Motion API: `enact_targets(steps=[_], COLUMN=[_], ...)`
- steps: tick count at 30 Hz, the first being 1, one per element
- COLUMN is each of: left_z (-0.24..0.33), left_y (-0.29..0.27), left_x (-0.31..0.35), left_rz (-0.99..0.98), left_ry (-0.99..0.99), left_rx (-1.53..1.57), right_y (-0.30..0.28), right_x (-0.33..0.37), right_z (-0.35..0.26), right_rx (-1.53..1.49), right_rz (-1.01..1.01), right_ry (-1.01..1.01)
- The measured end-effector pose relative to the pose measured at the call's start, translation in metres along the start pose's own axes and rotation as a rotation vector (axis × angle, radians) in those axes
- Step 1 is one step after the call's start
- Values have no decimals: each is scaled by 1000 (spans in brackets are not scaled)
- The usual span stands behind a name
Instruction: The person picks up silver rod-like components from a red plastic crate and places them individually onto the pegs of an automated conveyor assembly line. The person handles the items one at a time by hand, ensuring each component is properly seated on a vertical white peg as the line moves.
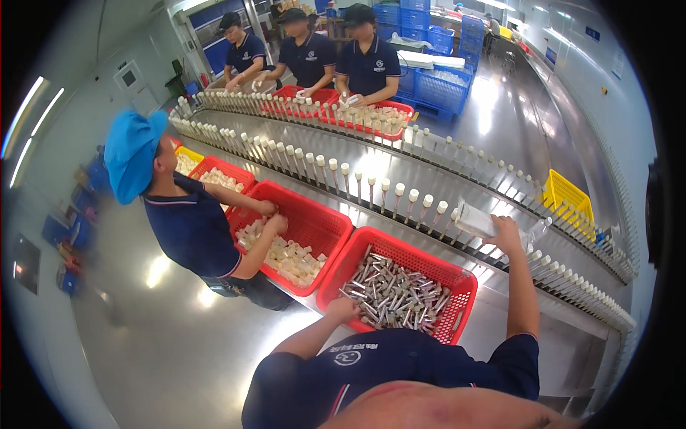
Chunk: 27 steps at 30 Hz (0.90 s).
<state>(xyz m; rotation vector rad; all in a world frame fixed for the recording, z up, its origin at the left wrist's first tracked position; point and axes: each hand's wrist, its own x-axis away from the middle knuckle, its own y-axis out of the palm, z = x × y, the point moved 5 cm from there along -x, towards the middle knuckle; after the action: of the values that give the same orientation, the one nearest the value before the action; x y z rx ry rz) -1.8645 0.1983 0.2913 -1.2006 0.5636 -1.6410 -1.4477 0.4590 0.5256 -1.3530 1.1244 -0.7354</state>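
My left hand (344, 309) reaches into a red basket (457, 275) full of several silver and clear tube parts (389, 293), fingers closed around some of them at the basket's near left corner. My right hand (504, 230) is stretched forward over the conveyor line, holding a clear plastic piece (477, 219) beside the row of upright white-capped pegs (400, 193).
A co-worker in a blue cap (132, 154) on my left handles white parts in another red basket (321, 218). Three people across the steel conveyor (371, 161) work over red baskets (389, 107). A yellow basket (568, 196) sits at right; blue crates (439, 86) stand behind.
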Motion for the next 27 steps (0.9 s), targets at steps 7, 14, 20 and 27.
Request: enact_targets(steps=[7, 14, 20, 27], left_z=[40, 56, 68, 74], left_y=[8, 53, 65, 87], left_x=[-10, -50, -78, -99], left_rz=[128, 186, 158, 211], left_ry=[70, 16, -22, -58], left_rx=[-25, -38, -33, -6], right_y=[3, 10, 45, 68], right_x=[6, -18, -37, -66], right_z=[54, 111, 126, 156], right_rx=[-36, -3, -9, -94], right_rz=[39, -39, -22, 10], right_ry=[-18, -26, -108, -128])
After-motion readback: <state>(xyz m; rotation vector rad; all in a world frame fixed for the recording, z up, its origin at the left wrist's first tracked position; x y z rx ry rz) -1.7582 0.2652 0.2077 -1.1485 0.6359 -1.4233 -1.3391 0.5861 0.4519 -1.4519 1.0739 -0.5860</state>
